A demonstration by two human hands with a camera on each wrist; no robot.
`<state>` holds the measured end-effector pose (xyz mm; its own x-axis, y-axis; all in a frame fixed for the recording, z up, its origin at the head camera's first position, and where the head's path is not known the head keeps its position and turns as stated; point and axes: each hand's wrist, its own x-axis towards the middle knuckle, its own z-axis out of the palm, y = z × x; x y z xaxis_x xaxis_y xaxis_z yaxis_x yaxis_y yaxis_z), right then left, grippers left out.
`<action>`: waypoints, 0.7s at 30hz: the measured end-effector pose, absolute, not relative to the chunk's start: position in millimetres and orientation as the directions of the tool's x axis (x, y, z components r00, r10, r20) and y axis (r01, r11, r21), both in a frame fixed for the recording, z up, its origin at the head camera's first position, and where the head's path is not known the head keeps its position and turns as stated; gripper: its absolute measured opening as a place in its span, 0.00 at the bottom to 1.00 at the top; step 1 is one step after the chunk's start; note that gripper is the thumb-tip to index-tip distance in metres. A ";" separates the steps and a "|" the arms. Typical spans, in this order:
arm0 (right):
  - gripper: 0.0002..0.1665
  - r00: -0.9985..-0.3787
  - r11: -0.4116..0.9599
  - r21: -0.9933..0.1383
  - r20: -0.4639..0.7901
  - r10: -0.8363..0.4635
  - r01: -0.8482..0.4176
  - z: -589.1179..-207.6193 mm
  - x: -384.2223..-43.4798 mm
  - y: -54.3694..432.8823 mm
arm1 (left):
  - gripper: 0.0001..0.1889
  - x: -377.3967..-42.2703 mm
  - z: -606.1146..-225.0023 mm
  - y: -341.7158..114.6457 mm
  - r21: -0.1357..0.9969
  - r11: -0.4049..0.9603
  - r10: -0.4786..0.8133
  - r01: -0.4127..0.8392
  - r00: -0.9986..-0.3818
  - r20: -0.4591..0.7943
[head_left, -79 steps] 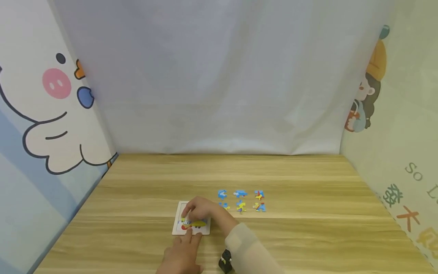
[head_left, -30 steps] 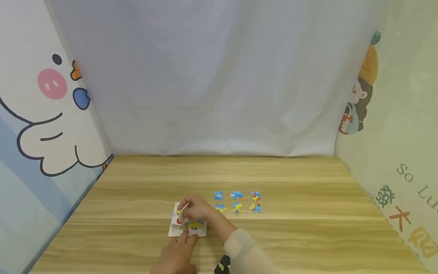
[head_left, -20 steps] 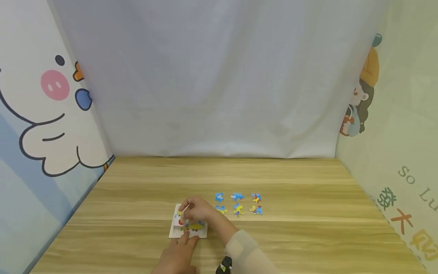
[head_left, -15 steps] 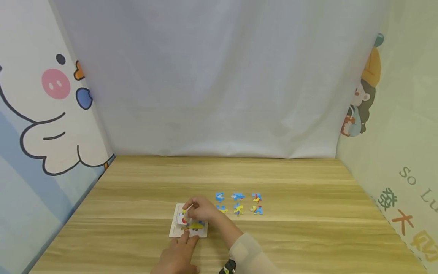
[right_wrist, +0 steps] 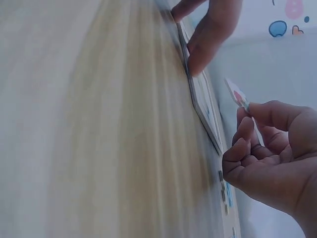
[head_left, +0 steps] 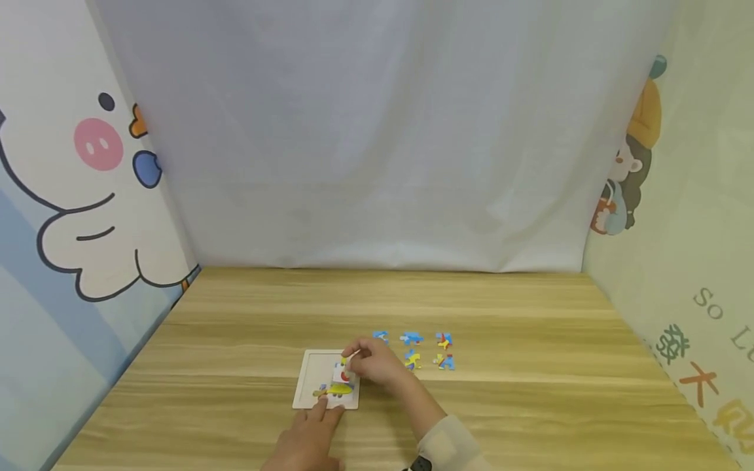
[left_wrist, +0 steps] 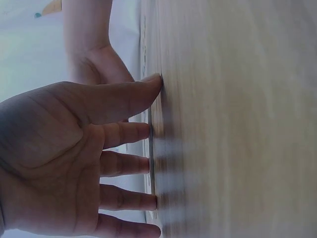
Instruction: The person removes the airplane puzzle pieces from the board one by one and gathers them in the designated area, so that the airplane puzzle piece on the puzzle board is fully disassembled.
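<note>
A white puzzle tray (head_left: pixel 310 374) lies on the wooden table in the head view. My right hand (head_left: pixel 375 364) pinches a jigsaw piece (head_left: pixel 340 373) with white, red and yellow on it, tilted up above the tray's right side. In the right wrist view, thumb and fingers hold this piece (right_wrist: pixel 236 93) clear of the tray. Joined pieces with a yellow shape (head_left: pixel 339 389) lie in the tray's lower right part. My left hand (head_left: pixel 305 439) rests its outstretched fingertips on the tray's near edge; its straight fingers show in the left wrist view.
Several loose jigsaw pieces lie in two rows right of the tray, among them a blue one (head_left: pixel 411 338) and a yellow-blue one (head_left: pixel 413 360). My right forearm partly covers the near row. A grey-white curtain (head_left: pixel 377 144) hangs behind the table; printed panels flank it.
My right hand has lifted the white-red piece off the tray's left part and carried it rightward, baring the tray's left side. My left hand stays at the near edge.
</note>
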<state>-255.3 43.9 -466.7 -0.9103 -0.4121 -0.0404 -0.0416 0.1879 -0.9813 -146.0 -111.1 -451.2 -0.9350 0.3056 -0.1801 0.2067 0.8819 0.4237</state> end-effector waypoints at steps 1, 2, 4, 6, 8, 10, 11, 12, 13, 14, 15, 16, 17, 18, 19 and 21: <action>0.11 -0.912 0.182 -0.983 -0.043 -0.408 -0.035 -466.8 -254.8 46.4 | 0.39 -146.0 -451.3 -111.0 0.425 0.882 0.305 0.204 -0.935 -0.184; 0.12 -0.913 0.171 -0.985 -0.046 -0.404 -0.026 -467.1 -254.3 48.8 | 0.40 -146.2 -451.4 -111.0 0.425 0.883 0.302 0.200 -0.934 -0.189; 0.13 -0.916 0.157 -0.988 -0.052 -0.397 -0.012 -466.9 -253.3 53.4 | 0.40 -147.2 -451.5 -110.6 0.421 0.889 0.292 0.182 -0.932 -0.215; 0.13 -0.919 0.159 -0.987 -0.048 -0.390 -0.016 -466.5 -251.9 57.3 | 0.40 -148.1 -451.8 -110.2 0.413 0.896 0.282 0.164 -0.928 -0.242; 0.13 -0.921 0.168 -0.986 -0.046 -0.387 -0.022 -465.8 -250.2 61.8 | 0.40 -148.6 -452.5 -109.5 0.408 0.900 0.276 0.157 -0.927 -0.252; 0.13 -0.922 0.184 -0.982 -0.040 -0.385 -0.034 -464.8 -248.4 66.1 | 0.40 -148.4 -453.5 -109.2 0.410 0.898 0.278 0.160 -0.929 -0.245; 0.13 -0.923 0.189 -0.981 -0.034 -0.384 -0.042 -464.7 -247.6 68.1 | 0.40 -148.0 -454.1 -109.0 0.412 0.896 0.282 0.166 -0.929 -0.238; 0.13 -0.923 0.193 -0.980 -0.032 -0.382 -0.046 -464.3 -246.8 70.1 | 0.40 -147.8 -454.3 -108.9 0.415 0.894 0.285 0.170 -0.930 -0.232; 0.13 -0.924 0.196 -0.980 -0.033 -0.381 -0.045 -464.3 -246.2 72.1 | 0.40 -147.6 -454.6 -108.8 0.416 0.893 0.288 0.174 -0.930 -0.229; 0.13 -0.926 0.195 -0.980 -0.032 -0.377 -0.046 -464.4 -245.5 73.7 | 0.40 -147.5 -454.8 -108.8 0.415 0.892 0.290 0.177 -0.930 -0.227; 0.13 -0.927 0.193 -0.980 -0.029 -0.373 -0.047 -464.6 -244.9 75.3 | 0.40 -147.5 -454.8 -108.7 0.414 0.893 0.289 0.176 -0.930 -0.227; 0.13 -0.928 0.191 -0.980 -0.029 -0.372 -0.046 -464.9 -244.4 76.9 | 0.40 -147.6 -454.7 -108.8 0.410 0.895 0.288 0.176 -0.930 -0.228; 0.14 -0.927 0.191 -0.981 -0.031 -0.373 -0.044 -465.1 -243.8 78.4 | 0.40 -147.7 -454.8 -108.9 0.406 0.897 0.288 0.178 -0.930 -0.229; 0.14 -0.929 0.191 -0.981 -0.033 -0.369 -0.041 -465.7 -243.4 79.8 | 0.40 -148.0 -454.6 -109.2 0.401 0.899 0.287 0.179 -0.931 -0.228; 0.14 -0.930 0.186 -0.982 -0.035 -0.367 -0.037 -466.2 -242.9 81.4 | 0.40 -148.1 -454.4 -109.5 0.397 0.900 0.286 0.181 -0.931 -0.225; 0.14 -0.933 0.184 -0.982 -0.034 -0.360 -0.035 -467.0 -242.0 84.6 | 0.40 -148.1 -454.6 -109.9 0.391 0.901 0.289 0.189 -0.933 -0.215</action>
